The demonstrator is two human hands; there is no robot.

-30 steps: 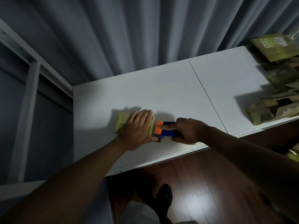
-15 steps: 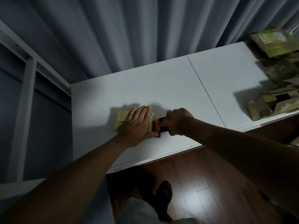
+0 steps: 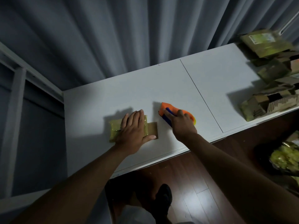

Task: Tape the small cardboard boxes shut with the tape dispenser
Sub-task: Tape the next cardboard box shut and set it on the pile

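Note:
A small flat cardboard box (image 3: pixel 115 130) wrapped in yellowish tape lies on the white table (image 3: pixel 161 88). My left hand (image 3: pixel 133 128) presses flat on top of it, fingers straight. A brown strip of tape or flap (image 3: pixel 153 128) sticks out from the box's right side. My right hand (image 3: pixel 182 122) grips the orange and blue tape dispenser (image 3: pixel 168 109), which is lifted and held a little to the right of the box, apart from it.
A pile of several cardboard boxes (image 3: pixel 268 101) sits on the table's right end. A container of yellowish scraps (image 3: pixel 286 157) stands on the wooden floor at right. Grey curtains hang behind the table; a white metal frame (image 3: pixel 14 101) stands at left.
My right hand has pulled the dispenser away from the box's right edge, up and to the right. A brown strip now shows beside the box. My left hand stays pressed on the box.

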